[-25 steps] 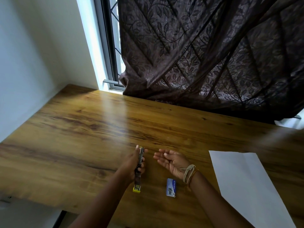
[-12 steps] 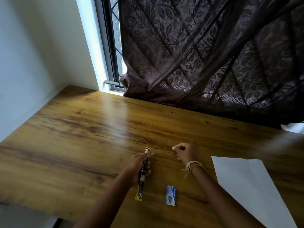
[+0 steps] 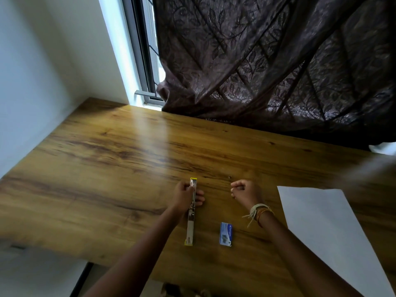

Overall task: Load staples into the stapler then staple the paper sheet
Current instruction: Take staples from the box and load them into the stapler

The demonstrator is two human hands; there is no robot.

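Observation:
A yellow and metal stapler (image 3: 190, 224) lies swung fully open in a long straight line on the wooden table (image 3: 102, 172). My left hand (image 3: 185, 197) grips its far half. My right hand (image 3: 245, 192) hovers to the right with fingers curled into a loose fist; whether it pinches anything is not visible. A small blue staple box (image 3: 226, 234) lies flat between my forearms, near the table's front edge. The white paper sheet (image 3: 330, 228) lies to the right, beyond my right forearm.
A dark patterned curtain (image 3: 278, 67) hangs over the table's far edge. A window frame (image 3: 142, 61) and a white wall (image 3: 42, 71) stand at the left. A tiny dark speck (image 3: 230, 177) sits on the wood just beyond my right hand.
The stapler went from closed and held up to fully opened out flat on the table. My right hand turned from palm-up and open to a curled fist.

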